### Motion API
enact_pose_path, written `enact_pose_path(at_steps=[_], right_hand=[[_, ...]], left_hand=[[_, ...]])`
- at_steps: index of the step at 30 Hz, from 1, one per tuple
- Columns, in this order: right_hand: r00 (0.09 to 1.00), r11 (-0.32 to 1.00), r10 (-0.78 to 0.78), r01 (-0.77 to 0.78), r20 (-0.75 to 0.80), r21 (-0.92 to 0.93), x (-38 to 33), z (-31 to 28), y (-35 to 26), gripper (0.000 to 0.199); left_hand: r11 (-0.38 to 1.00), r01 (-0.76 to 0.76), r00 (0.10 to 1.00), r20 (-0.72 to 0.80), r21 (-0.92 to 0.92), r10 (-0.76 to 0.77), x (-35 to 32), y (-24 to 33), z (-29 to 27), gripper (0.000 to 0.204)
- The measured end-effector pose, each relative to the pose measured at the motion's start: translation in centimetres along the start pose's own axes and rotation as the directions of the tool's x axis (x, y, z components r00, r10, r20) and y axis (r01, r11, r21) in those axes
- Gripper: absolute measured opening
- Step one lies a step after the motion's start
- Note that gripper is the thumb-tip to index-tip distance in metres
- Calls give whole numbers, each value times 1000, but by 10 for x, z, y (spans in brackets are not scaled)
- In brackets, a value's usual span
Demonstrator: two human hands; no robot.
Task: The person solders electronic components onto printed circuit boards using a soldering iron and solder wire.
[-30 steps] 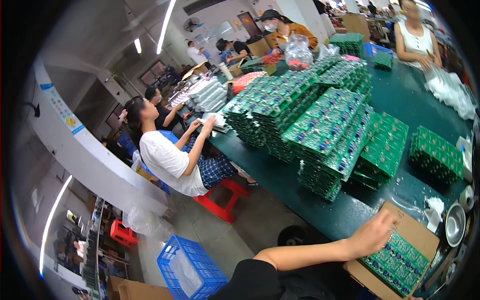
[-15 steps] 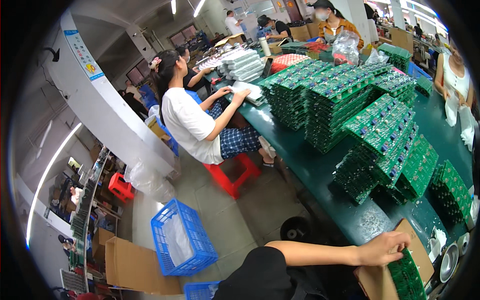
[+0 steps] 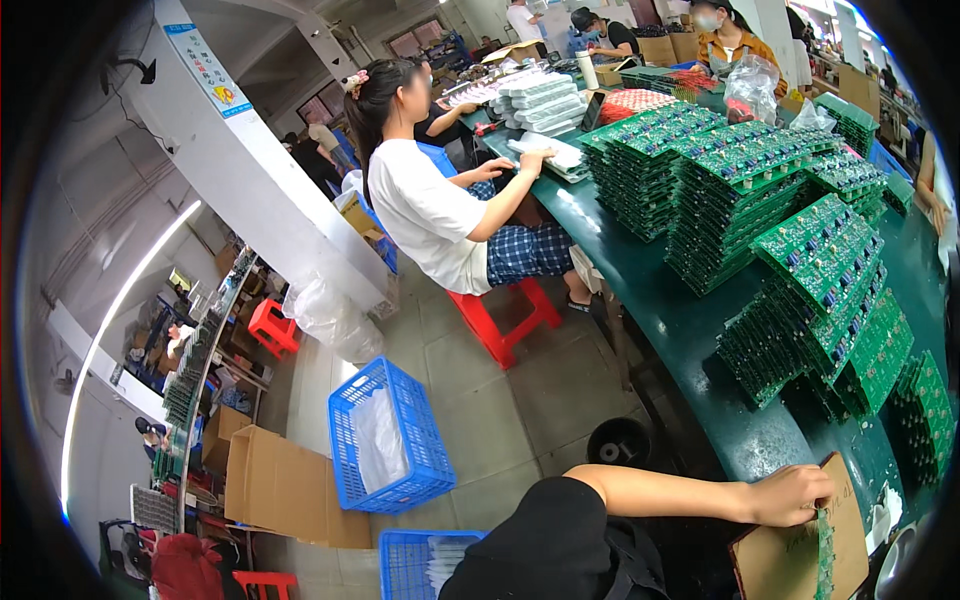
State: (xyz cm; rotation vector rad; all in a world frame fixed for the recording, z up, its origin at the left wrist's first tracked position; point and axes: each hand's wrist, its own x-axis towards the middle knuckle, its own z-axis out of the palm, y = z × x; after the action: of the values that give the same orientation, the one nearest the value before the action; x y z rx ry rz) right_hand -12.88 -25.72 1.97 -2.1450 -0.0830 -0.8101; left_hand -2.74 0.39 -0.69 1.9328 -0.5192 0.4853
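One hand (image 3: 795, 495), which one unclear, rests fingers curled on a flat cardboard sheet (image 3: 790, 555) at the green table's (image 3: 690, 330) near edge, touching a circuit board (image 3: 825, 550). Board stacks (image 3: 790, 250) crowd beyond.

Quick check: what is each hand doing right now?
Left hand: closed on a green circuit board, over the cardboard piece.
Right hand: not in view.

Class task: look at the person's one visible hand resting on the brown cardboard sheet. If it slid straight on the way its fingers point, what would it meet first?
Probably the green circuit board at the hand's fingertips, on the brown cardboard sheet; depth is unclear.
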Motion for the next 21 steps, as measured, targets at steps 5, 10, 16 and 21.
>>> enact_pose_path(at_steps=[5,10,16,21], right_hand=[[1000,999,-5,4,13,44,4,6,0,27],[1000,998,-12,11,19,67,8,11,-1,27],[1000,995,-27,27,-2,98,10,9,2,28],[996,986,-8,22,-89,166,7,-12,-1,28]], left_hand=[[1000,14,1000,-16,-10,-15,0,-1,3,19],[999,33,999,-9,-14,-33,-2,-1,1,19],[998,33,996,-79,-53,-37,-5,16,-12,27],[999,39,980,-198,24,-34,-2,25,-45,15]])
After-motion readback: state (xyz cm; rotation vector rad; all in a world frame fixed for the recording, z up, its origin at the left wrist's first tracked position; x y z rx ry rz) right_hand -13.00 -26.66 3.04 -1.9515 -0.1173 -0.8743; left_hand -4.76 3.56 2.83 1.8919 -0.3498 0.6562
